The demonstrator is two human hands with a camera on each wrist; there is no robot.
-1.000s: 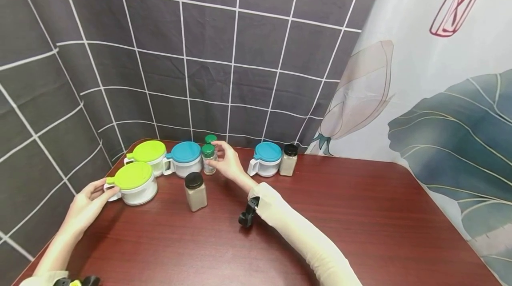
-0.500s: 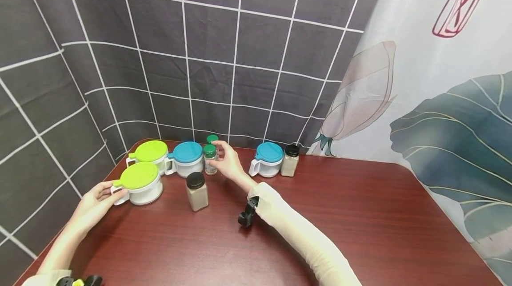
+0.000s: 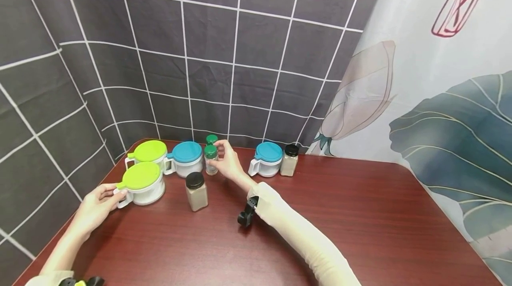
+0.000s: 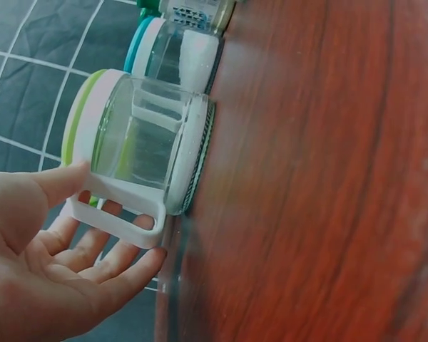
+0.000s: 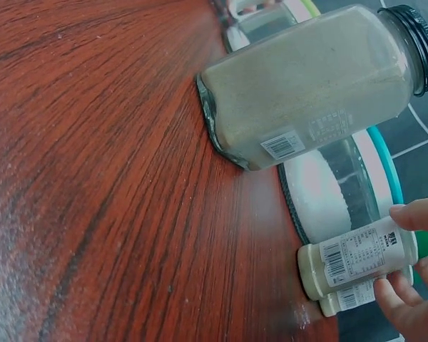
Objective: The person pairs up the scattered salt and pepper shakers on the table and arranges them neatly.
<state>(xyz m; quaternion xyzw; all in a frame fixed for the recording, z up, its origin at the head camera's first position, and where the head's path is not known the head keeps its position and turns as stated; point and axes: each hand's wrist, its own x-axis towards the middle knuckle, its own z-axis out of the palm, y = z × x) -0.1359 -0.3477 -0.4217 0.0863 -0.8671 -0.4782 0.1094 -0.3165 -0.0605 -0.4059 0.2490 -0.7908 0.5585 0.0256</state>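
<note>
Left hand (image 3: 96,209) grips the white handle (image 4: 108,224) of a round, clear-bodied pot with a lime-green lid (image 3: 142,183), at the tabletop's (image 3: 380,215) left side. Right hand (image 3: 229,162) pinches a small, cylindrical, green-capped shaker (image 5: 357,256) just beside a round, blue-lidded pot (image 3: 188,158); another green-capped shaker (image 3: 212,138) stands behind.

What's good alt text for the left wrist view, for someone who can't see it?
A left hand holds the white handle of a clear jar with a lime-green lid, on a reddish table. Beyond it are a blue-lidded jar and part of a green-capped bottle, against a dark, white-gridded backdrop.
</note>
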